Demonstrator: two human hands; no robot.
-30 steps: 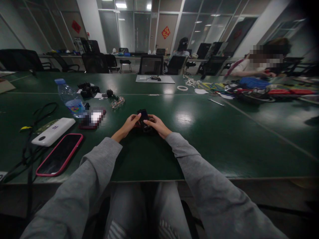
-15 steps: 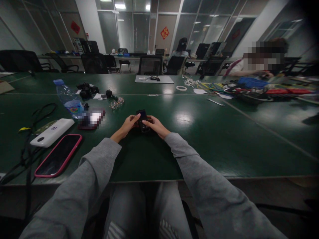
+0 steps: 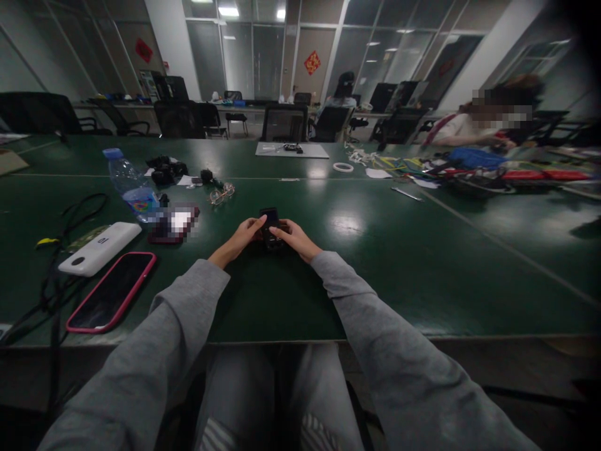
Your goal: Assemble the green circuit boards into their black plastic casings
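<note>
A small black handheld device [image 3: 271, 222] with a dark screen and buttons below it is held between my two hands, just above or on the green table [image 3: 282, 300]; its exact kind is too small to tell. My left hand [image 3: 244, 238] grips its left side, thumb along the upper edge. From the right, my right hand [image 3: 295, 239] wraps around it with the thumb over the buttons. The fingers underneath are hidden. A pair of glasses [image 3: 222, 194] lies beyond my left hand.
To the left are a pink-cased phone [image 3: 113, 291], a white power bank [image 3: 101, 248], a tilted water bottle [image 3: 134, 188] and another phone [image 3: 173, 224]. A tape roll [image 3: 343, 167] and a pen [image 3: 406, 194] lie farther right. Cables [image 3: 469, 169] pile up before a seated person [image 3: 462, 128].
The view has shifted very slightly. Both hands keep the same hold on the black device, which seems almost unmoved.
</note>
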